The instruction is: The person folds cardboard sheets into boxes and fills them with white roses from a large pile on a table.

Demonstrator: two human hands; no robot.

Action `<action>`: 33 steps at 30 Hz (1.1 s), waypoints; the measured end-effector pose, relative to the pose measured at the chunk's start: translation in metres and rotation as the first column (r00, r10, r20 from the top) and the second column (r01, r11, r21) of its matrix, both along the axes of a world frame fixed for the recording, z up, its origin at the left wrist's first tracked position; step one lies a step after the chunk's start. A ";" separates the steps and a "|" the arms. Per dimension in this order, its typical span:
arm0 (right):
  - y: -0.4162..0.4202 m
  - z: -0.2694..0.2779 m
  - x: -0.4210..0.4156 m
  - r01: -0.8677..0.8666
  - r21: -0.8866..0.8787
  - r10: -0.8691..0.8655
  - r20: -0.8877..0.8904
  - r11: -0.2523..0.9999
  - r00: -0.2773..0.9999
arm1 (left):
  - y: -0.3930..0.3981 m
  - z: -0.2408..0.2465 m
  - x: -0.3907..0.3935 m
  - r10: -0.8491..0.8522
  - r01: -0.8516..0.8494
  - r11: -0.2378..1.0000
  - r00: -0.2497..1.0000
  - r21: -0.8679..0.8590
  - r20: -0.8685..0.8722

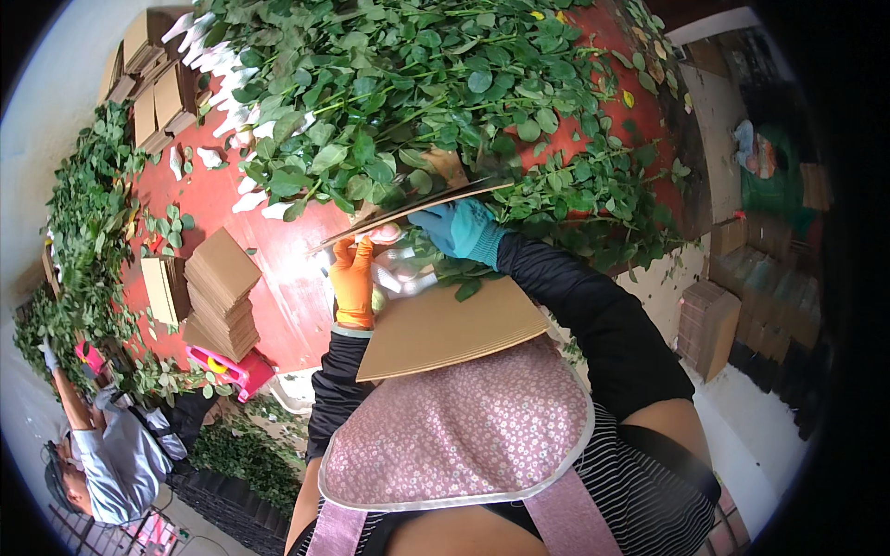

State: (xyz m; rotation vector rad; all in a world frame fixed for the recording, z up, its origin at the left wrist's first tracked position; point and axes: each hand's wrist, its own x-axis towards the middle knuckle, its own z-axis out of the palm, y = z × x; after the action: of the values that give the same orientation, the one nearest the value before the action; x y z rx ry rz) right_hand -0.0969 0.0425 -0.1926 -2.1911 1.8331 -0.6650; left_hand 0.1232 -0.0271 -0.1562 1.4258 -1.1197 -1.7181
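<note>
My left hand [353, 285], in an orange glove, has its fingers at the left end of a tilted cardboard sheet [417, 210], seen nearly edge-on. Beside those fingertips is a pale pink rose head [384, 234]. My right hand [460, 228], in a teal knit-cuffed glove, lies against the near side of the sheet, fingers pointing left; its grip is partly hidden. Below both hands, white-sleeved flower heads [403, 278] and leaves rest at the far edge of a flat stack of cardboard [452, 326], just in front of my flowered apron [459, 431].
A large heap of leafy rose stems [417, 76] with white-sleeved heads covers the far side of the red table [292, 292]. Cardboard stacks [222, 292] stand left, beside a pink plastic holder [240, 372]. Another person [115, 459] reaches toward foliage at far left. Cardboard [708, 326] stands right.
</note>
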 end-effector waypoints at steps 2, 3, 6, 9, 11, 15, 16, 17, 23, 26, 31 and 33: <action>-0.001 0.001 0.000 -0.026 0.010 0.026 -0.038 1.000 0.999 | -0.008 -0.016 0.006 0.001 -0.001 1.000 1.000 0.015 -0.014; -0.001 0.002 0.000 -0.025 0.006 0.025 -0.029 1.000 0.999 | -0.013 -0.015 0.005 0.001 0.000 1.000 1.000 0.022 -0.024; 0.000 0.001 -0.001 -0.018 -0.009 0.017 -0.029 1.000 0.999 | -0.018 0.005 0.023 0.164 -0.163 0.984 0.986 -0.069 0.012; 0.000 -0.002 0.002 -0.008 -0.027 0.006 -0.050 1.000 0.999 | -0.055 0.002 0.107 0.144 -0.154 0.968 0.988 -0.200 -0.062; 0.001 -0.004 0.000 -0.006 -0.030 0.005 -0.041 1.000 0.999 | -0.040 0.038 0.095 0.003 -0.002 0.994 1.000 -0.108 0.006; -0.004 0.010 0.000 -0.017 0.007 0.017 -0.024 1.000 1.000 | 0.000 -0.016 0.062 -0.363 0.479 0.829 0.854 -0.289 0.374; -0.002 0.008 -0.001 -0.005 0.005 0.005 -0.013 1.000 1.000 | 0.005 0.011 0.032 -0.351 0.421 0.902 0.845 -0.097 0.404; -0.002 0.005 -0.001 0.006 0.002 -0.006 -0.002 1.000 1.000 | 0.005 0.005 0.030 -0.365 0.454 0.881 0.829 -0.129 0.423; -0.002 0.007 0.000 0.008 0.003 -0.008 0.004 1.000 1.000 | -0.008 -0.009 0.069 -0.319 0.546 0.798 0.740 -0.254 0.592; 0.000 0.004 -0.001 0.011 -0.003 -0.011 0.033 1.000 0.999 | -0.041 0.010 0.115 -0.260 0.399 0.898 0.822 -0.187 0.507; -0.002 0.004 0.000 -0.002 -0.049 0.004 0.042 0.999 0.999 | -0.005 0.010 0.056 -0.455 0.663 0.741 0.609 -0.102 0.650; -0.005 0.007 0.000 -0.008 -0.028 0.009 0.034 1.000 0.999 | 0.002 -0.024 0.061 -0.522 0.661 0.737 0.691 -0.145 0.500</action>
State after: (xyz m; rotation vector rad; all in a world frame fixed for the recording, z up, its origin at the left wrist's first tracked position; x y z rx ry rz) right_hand -0.0971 0.0374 -0.1858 -2.1897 1.8073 -0.7255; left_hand 0.1838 -0.0256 -0.1798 1.3392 -2.2154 -1.5322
